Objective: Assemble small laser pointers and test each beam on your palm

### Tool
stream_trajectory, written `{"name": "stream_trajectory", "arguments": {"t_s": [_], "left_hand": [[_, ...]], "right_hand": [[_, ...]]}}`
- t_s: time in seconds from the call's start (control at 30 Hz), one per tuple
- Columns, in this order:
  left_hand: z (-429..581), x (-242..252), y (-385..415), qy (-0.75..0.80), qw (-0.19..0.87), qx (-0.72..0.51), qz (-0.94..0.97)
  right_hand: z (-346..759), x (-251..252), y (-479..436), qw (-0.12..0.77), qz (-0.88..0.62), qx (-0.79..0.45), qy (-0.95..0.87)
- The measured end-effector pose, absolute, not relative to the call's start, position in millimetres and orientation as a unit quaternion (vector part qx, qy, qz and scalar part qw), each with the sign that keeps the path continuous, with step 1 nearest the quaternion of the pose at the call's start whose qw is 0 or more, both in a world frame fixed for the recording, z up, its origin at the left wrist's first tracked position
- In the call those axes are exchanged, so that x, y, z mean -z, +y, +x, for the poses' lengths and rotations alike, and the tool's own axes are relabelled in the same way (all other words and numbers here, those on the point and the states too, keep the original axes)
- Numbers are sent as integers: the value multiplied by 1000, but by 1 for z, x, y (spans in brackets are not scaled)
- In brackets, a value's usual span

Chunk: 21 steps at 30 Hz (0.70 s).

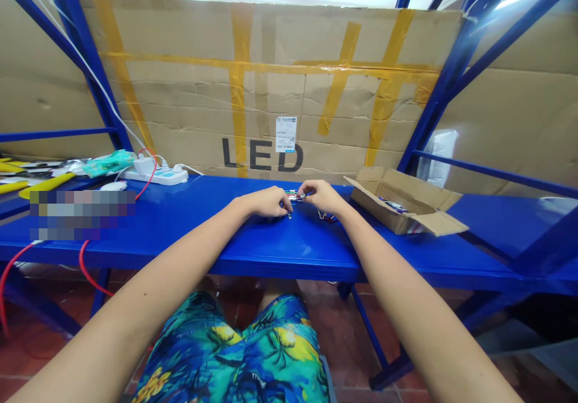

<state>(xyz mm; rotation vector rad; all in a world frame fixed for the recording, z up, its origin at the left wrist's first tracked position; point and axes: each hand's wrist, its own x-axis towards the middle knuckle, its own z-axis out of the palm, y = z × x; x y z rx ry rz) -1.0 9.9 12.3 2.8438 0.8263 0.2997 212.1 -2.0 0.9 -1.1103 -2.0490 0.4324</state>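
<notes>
Left hand [266,202]: curled, knuckles up, fingertips pinching one end of a small metal part [294,196] just above the bench [189,222].
Right hand [321,195]: fingers closed on the other end of the same part; the two hands nearly meet.
Small metal part: between both hands, at the middle of the bench, too small to make out in detail.
Cardboard box [406,207]: open, near the right hand, with small items inside.
Power strip [156,175]: white, at the back left, with plugs and a red cable [83,258] trailing off the bench edge.
Backdrop: taped cardboard sheet [271,84] marked "LED".
</notes>
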Motion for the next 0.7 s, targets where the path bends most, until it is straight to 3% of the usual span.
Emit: {"name": "stream_trajectory", "arguments": {"t_s": [0.27,0.47,0.7], "left_hand": [[3,-11,6,296,137,-110,939],[9,-11,1,259,73,-299,915],[16,-9,-3,221,19,-331,917]], "right_hand": [[212,3,0,331,-434,-183,-818],[212,5,1,327,-435,-203,-814],[210,0,-4,333,-430,-225,-808]]}}
